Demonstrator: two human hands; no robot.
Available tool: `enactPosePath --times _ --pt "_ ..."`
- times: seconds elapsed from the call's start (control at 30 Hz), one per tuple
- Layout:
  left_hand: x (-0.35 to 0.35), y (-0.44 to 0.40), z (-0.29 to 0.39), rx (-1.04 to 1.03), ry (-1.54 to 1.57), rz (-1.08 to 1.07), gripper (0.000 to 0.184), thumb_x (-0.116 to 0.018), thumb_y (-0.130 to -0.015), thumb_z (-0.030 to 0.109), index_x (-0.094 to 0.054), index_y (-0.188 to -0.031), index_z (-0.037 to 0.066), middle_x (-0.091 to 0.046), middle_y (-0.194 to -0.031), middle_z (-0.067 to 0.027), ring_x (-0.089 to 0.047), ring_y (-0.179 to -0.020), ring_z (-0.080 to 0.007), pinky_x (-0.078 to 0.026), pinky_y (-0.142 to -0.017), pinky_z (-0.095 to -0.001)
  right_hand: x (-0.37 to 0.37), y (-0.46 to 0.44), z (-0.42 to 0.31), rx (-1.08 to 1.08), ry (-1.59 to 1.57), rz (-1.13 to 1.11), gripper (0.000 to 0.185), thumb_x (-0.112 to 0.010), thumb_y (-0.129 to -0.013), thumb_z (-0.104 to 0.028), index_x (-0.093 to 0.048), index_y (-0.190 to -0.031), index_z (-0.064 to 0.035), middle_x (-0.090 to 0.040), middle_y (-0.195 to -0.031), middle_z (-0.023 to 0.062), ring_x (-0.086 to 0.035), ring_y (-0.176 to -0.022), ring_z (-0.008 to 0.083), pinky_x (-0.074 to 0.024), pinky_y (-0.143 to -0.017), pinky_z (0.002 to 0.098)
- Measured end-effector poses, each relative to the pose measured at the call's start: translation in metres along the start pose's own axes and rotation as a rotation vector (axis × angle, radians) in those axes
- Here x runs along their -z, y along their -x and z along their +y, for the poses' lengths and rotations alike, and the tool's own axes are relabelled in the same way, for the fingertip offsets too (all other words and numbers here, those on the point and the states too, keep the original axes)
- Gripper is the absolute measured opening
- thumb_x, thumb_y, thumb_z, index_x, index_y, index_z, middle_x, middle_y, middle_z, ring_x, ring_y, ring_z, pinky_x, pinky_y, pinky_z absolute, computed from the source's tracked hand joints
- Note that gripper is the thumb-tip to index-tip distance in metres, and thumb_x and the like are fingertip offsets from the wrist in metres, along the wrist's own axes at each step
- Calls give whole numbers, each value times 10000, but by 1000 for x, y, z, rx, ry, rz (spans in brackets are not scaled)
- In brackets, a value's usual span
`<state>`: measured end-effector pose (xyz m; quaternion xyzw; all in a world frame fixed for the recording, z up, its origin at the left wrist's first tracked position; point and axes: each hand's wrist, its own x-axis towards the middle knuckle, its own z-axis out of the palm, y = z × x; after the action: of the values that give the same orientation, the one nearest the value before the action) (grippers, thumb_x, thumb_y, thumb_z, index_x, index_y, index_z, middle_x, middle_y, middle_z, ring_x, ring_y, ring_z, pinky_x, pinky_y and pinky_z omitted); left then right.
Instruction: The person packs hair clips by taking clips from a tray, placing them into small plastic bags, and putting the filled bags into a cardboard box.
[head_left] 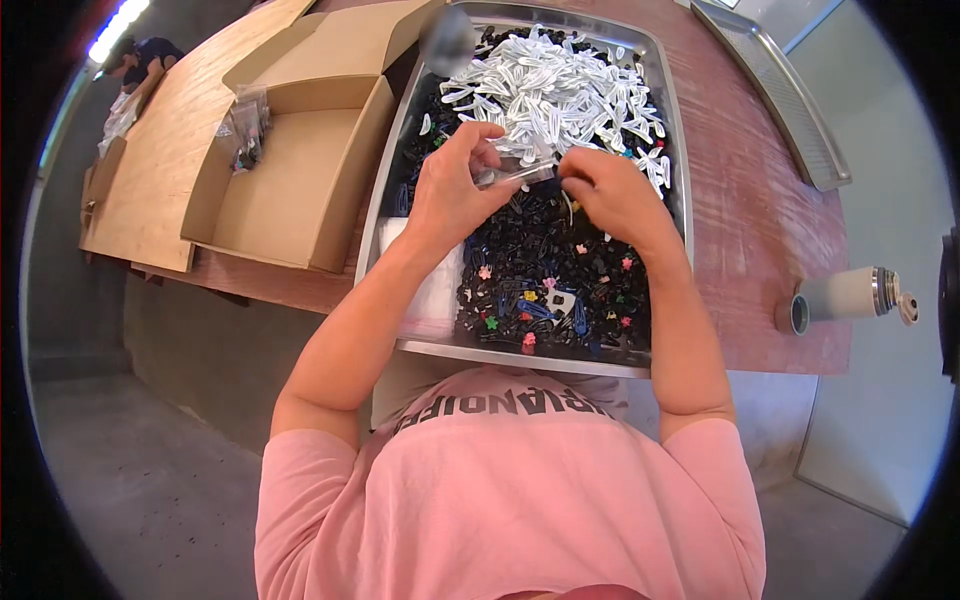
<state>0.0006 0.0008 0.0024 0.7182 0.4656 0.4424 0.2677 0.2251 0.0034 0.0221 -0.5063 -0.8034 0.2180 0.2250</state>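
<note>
My left hand (455,188) pinches a small clear plastic bag (520,172) above the middle of a large metal tray (681,130). At the bag's right end, my right hand (618,197) is closed with curled fingers; whatever lies between its fingertips is hidden. White snap hair clips (550,90) are heaped in the far half of the tray. Nearer to me lie many small black clips (545,240), mixed with a few blue, pink, green and yellow pieces. A stack of clear plastic bags (435,290) rests along the tray's near left side, under my left forearm.
Left of the tray stands an open cardboard box (290,185) holding a few filled bags (250,130). A shiny round metal object (447,42) is at the tray's far left corner. Right are a thermos (845,294), its cup (796,315) and another metal tray (785,105). A person (150,60) bends at far left.
</note>
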Motion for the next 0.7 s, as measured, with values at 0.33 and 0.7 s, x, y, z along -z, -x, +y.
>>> enactPosePath --times 0.33,0.7 --pt "-2 1 -1 22 -23 -23 534 -836 -692 99 -579 -1156 47 -643 -838 -65 -623 -746 -183 -514 -697 -317 1 -1 -23 227 -245 372 142 -643 -910 -20 -669 -1049 -10 -628 -881 54 -594 -796 138 -468 -717 272" --pt "10 -6 -2 381 777 -182 476 -805 -800 123 -584 -1213 38 -636 -920 3 -624 -821 -105 -511 -727 -278 0 -2 -16 27 -359 408 145 -662 -926 -98 -690 -1041 -16 -694 -870 23 -632 -782 111 -493 -726 251"
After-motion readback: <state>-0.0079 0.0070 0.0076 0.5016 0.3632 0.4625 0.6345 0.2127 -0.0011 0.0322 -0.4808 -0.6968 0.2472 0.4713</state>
